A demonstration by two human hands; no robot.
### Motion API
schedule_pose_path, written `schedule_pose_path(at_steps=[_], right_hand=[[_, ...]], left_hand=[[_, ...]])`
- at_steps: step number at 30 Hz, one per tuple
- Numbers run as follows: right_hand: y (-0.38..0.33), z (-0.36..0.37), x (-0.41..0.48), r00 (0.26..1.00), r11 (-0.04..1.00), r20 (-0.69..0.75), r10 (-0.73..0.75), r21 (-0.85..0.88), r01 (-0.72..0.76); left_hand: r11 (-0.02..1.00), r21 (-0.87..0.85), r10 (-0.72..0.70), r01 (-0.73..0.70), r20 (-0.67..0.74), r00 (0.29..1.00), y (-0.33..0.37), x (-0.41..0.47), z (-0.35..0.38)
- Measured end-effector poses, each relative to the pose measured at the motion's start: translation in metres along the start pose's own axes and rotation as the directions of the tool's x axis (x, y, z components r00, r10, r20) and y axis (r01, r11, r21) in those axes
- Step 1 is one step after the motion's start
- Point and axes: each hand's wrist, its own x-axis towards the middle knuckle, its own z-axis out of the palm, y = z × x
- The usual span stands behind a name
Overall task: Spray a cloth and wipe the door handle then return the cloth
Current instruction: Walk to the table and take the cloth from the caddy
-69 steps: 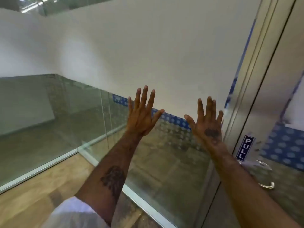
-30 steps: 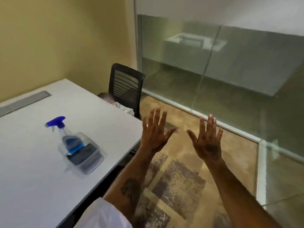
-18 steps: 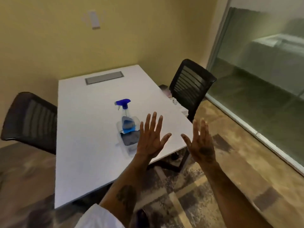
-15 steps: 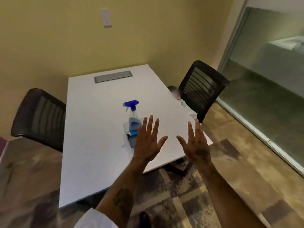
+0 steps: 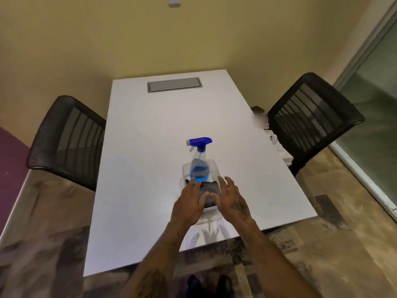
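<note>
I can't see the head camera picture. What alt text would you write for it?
Two bare hands, left hand and right hand, reach open over a clear tray on a white table; it holds a blue-topped spray bottle and a dark cloth. Black mesh chairs stand on either side, against a yellow wall.

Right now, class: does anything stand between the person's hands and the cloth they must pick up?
Nothing visible does. Both the left hand and right hand hover open just above the dark cloth lying in the clear tub; the spray bottle stands behind it, farther away.
</note>
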Motion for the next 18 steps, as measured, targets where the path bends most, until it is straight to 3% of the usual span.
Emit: schedule_pose_path(at_steps=[4,8,14,18], right_hand=[[-0.004,0.016,0.033,0.993,1.000,0.120,0.003,-0.027,0.000],[-0.004,0.027,0.063,0.971,0.998,0.234,0.053,0.019,-0.059],[-0.004,0.048,0.091,0.924,0.960,0.328,0.199,0.126,-0.251],[-0.006,0.066,0.102,0.878,0.864,0.345,0.331,0.265,-0.429]], left_hand=[[0.997,-0.036,-0.070,0.072,0.063,0.996,-0.002,0.018,0.007],[0.941,-0.210,-0.261,0.266,0.049,0.964,0.007,0.038,0.018],[0.710,-0.468,-0.536,0.527,0.128,0.835,0.017,0.073,0.040],[0.581,-0.478,-0.664,0.659,0.190,0.723,0.014,0.090,0.052]])
